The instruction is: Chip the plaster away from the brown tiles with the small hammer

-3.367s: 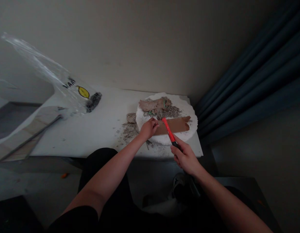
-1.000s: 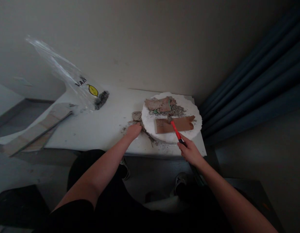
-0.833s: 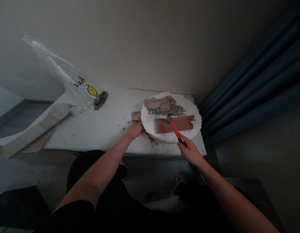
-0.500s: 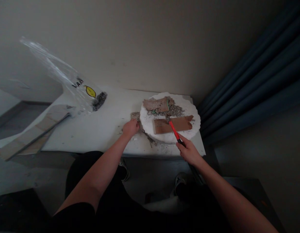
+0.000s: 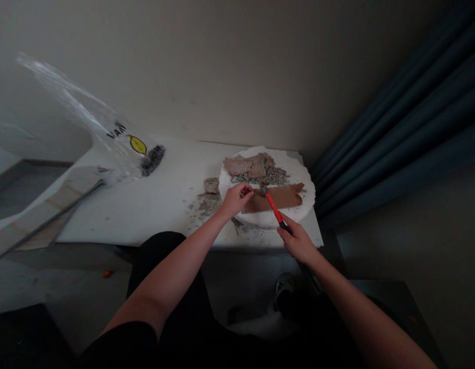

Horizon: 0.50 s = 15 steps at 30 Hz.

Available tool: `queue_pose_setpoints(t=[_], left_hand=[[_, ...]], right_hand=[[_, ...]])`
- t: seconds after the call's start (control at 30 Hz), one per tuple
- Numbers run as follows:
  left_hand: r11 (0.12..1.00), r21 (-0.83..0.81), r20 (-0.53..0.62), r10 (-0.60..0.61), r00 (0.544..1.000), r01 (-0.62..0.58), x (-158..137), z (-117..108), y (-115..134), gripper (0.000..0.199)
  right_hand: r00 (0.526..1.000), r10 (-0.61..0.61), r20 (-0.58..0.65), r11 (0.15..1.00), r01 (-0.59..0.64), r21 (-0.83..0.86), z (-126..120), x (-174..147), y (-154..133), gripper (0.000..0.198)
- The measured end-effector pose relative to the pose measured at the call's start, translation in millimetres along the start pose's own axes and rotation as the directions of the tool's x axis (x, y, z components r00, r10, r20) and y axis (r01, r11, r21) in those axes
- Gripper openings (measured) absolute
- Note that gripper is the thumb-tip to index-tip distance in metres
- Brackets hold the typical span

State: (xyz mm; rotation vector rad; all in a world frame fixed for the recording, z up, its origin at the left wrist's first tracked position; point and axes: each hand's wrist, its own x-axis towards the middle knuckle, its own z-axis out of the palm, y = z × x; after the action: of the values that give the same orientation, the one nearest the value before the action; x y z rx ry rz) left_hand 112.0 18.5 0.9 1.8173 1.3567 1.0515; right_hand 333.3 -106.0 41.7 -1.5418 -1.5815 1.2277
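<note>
My right hand (image 5: 297, 239) is wrapped round the black grip of a hammer (image 5: 274, 206) with a red shaft. Its grey head rests at the upper edge of a brown cardboard strip (image 5: 284, 197). Over the strip's left end is my left hand (image 5: 236, 199), its fingers pinched together; whatever is between them is too small to make out. Both the strip and a cracked, brownish-grey slab (image 5: 245, 166) lie on a round white board (image 5: 309, 177) with a ragged rim. Grey crumbs (image 5: 278, 176) are heaped beside the slab, near a bit of green.
Broken grey pieces (image 5: 210, 192) lie left of the board on the white table (image 5: 164, 205). A clear plastic bag (image 5: 106, 125) with dark lumps at its bottom stands farther left, near a tilted plank (image 5: 48, 220). Blue curtains (image 5: 407, 118) hang at right.
My left hand has moved right and slightly up, from the broken pieces beside the board to the cardboard strip's left end. The right hand and hammer have stayed nearly in place.
</note>
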Motion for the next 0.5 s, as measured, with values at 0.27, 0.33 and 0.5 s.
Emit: queue_pose_setpoints(t=[0.27,0.33,0.5], left_hand=[[0.993,0.112,0.088,0.025,0.996,-0.035,12.3,6.7,-14.0,0.019],[0.980,0.186,0.109,0.056,0.992,-0.076,13.7,6.7,-15.7,0.022],[0.952,0.276,0.158,0.091,0.983,-0.132,14.1,5.6,-15.8,0.026]], right_hand=[[1.000,-0.001,0.014,1.000,0.002,-0.022,-1.4,0.5,1.3,0.062],[1.000,0.005,0.015,1.000,-0.005,-0.013,-1.9,0.1,0.5,0.061],[1.000,0.015,0.018,1.000,-0.015,0.026,-2.1,0.0,0.5,0.062]])
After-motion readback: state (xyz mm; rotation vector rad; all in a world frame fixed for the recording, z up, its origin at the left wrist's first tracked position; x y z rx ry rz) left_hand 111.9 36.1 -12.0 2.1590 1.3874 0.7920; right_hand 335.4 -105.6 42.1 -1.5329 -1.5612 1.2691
